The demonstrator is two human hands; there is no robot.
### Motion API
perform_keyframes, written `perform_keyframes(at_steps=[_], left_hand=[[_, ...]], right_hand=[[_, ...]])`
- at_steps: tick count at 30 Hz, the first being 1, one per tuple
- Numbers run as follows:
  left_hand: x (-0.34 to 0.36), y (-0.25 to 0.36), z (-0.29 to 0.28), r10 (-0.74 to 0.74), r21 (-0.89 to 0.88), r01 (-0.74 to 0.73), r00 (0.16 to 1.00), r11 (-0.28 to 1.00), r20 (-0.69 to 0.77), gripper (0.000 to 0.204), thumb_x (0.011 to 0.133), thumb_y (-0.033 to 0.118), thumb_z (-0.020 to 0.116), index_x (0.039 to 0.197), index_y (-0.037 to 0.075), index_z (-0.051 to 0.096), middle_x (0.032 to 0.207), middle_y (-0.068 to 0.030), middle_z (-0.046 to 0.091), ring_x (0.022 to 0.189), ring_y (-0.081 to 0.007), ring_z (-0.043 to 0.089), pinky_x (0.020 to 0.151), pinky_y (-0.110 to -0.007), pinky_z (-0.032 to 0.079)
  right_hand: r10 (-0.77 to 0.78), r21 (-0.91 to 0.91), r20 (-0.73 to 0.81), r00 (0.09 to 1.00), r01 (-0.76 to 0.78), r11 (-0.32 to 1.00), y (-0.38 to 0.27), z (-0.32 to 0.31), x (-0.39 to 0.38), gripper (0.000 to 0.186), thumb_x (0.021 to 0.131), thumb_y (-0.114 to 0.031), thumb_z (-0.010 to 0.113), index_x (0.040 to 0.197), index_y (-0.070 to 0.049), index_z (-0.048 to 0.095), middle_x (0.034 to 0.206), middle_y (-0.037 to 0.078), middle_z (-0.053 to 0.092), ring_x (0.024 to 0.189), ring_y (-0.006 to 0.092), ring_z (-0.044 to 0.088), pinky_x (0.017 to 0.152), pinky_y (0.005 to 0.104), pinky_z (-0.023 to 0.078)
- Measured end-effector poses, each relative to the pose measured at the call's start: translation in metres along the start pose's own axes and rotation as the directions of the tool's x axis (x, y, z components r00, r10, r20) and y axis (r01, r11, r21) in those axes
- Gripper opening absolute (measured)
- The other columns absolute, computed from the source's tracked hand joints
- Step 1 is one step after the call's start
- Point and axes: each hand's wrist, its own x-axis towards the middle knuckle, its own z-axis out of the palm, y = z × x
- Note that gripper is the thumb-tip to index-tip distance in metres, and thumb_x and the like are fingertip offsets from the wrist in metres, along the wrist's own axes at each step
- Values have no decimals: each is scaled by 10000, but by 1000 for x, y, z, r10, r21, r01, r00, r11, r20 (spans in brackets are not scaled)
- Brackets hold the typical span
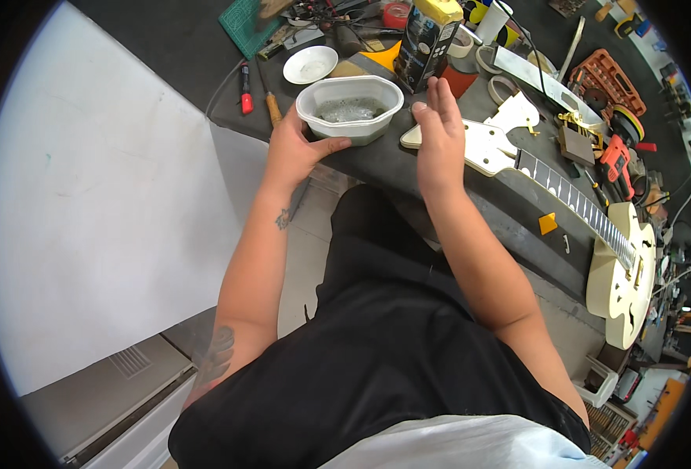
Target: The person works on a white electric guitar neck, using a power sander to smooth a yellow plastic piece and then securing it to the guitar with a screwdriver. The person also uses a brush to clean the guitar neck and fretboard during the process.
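Note:
My left hand (295, 155) grips the left side of a white plastic tub (361, 133), thumb on its front wall and fingers partly hidden behind it. Greyish, bubbly liquid sits at the bottom of the tub, which is at the bench's near edge. My right hand (441, 148) is raised to the right of the tub, apart from it, fingers stretched upward and nothing in them. Just right of that hand lies the headstock (482, 150) of a cream electric guitar (623, 293), its neck running toward the right. Behind the hand stands a dark carton (426, 43) with a yellow top.
A small white dish (311, 66), a red-and-black marker (246, 90) and a wooden-handled tool (273, 108) lie behind and left of the tub. Tape rolls (504, 90), a red power tool (617, 164) and an orange socket case (610, 82) crowd the right. A white panel (103, 180) stands at left.

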Motion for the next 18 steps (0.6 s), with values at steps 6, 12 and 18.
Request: perform_keyframes(at_steps=[6,12,18], left_hand=[[0,4,0,-13,68,13,1000,998,-4,818,779,25,969,1493,-17,572,1419,-88,697,1308,-196,652,1114,-359,514],[0,3,-1,-5,71,6,1000,997,-12,790,777,44,972,1467,-22,594,1389,-96,718,1278,-197,669,1100,-353,515],[0,-1,-3,-19,96,22,999,995,-32,858,733,79,1011,1479,-8,594,1376,-86,735,1285,-185,668,1117,-356,511]], right_hand=[[-6,4,-136,991,7,1000,0,3,-2,800,1051,-300,648,1667,101,331,1662,238,484,1529,302,473,1225,369,381],[30,-63,168,985,-20,998,12,-4,2,714,1103,-346,592,1651,70,398,1664,246,486,1563,298,431,1277,381,319],[52,281,-115,992,-18,960,-15,22,-3,769,1143,-446,488,1669,91,327,1724,229,395,1648,313,299,1355,445,196]])
